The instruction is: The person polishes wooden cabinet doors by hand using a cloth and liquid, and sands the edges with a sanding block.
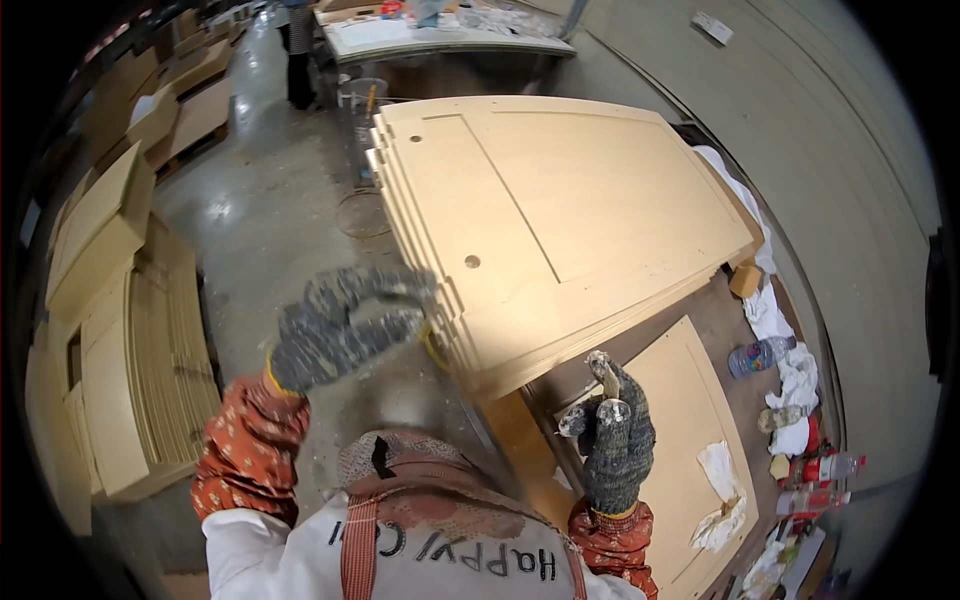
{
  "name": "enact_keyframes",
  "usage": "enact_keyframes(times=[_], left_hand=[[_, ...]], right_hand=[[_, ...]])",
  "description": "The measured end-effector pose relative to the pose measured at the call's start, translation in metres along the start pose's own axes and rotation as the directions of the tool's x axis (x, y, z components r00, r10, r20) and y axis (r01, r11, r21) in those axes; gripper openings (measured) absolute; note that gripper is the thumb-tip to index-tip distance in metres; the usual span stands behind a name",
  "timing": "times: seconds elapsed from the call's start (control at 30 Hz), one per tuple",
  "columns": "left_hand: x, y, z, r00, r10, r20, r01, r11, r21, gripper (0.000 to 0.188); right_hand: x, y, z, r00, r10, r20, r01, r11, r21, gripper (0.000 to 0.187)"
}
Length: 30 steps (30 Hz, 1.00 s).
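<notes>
My left hand, in a grey knitted glove, is by the left edge of a stack of pale wooden panels. Its thumb and fingers are apart and curved, with bare floor showing in the gap. The fingertips reach the stack's edge; whether they touch it I cannot tell. The top panel has thin grooves and two round holes. My right hand, in a matching glove with whitened fingertips, is just off the stack's near edge. Its fingers are bent together around a small pale bit that I cannot make out. Below lies another grooved panel.
A crumpled white cloth lies on the lower panel. Along the right wall are bottles, rags and a small brown block. More panels are stacked at left. A cluttered worktable and a person are farther back.
</notes>
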<state>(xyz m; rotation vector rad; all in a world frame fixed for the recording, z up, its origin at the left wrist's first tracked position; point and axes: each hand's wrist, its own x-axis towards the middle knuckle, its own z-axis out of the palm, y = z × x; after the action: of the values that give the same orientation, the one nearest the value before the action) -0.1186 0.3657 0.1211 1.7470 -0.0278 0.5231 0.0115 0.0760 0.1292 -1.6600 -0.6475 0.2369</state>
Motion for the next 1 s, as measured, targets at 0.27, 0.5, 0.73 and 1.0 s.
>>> enact_keyframes(times=[0.27, 0.5, 0.73, 1.0], left_hand=[[0.127, -0.031, -0.06, 0.761, 0.27, 0.589, -0.631, 0.516, 0.579, 0.06], [0.161, -0.052, -0.06, 0.6, 0.459, 0.655, -0.779, 0.522, 0.347, 0.07], [0.164, -0.067, -0.052, 0.579, 0.552, 0.6, -0.811, 0.463, 0.357, 0.063], [0.16, -0.081, -0.048, 0.575, 0.597, 0.559, -0.818, 0.407, 0.407, 0.068]], right_hand=[[-0.004, -0.006, 0.044, 0.944, -0.11, -0.31, -0.004, 0.939, -0.345, 0.034], [0.004, -0.032, 0.117, 0.893, -0.189, -0.408, -0.159, 0.717, -0.679, 0.036], [0.02, -0.047, 0.139, 0.874, -0.149, -0.463, -0.289, 0.607, -0.741, 0.036], [0.025, -0.047, 0.139, 0.856, -0.105, -0.507, -0.354, 0.596, -0.721, 0.037]])
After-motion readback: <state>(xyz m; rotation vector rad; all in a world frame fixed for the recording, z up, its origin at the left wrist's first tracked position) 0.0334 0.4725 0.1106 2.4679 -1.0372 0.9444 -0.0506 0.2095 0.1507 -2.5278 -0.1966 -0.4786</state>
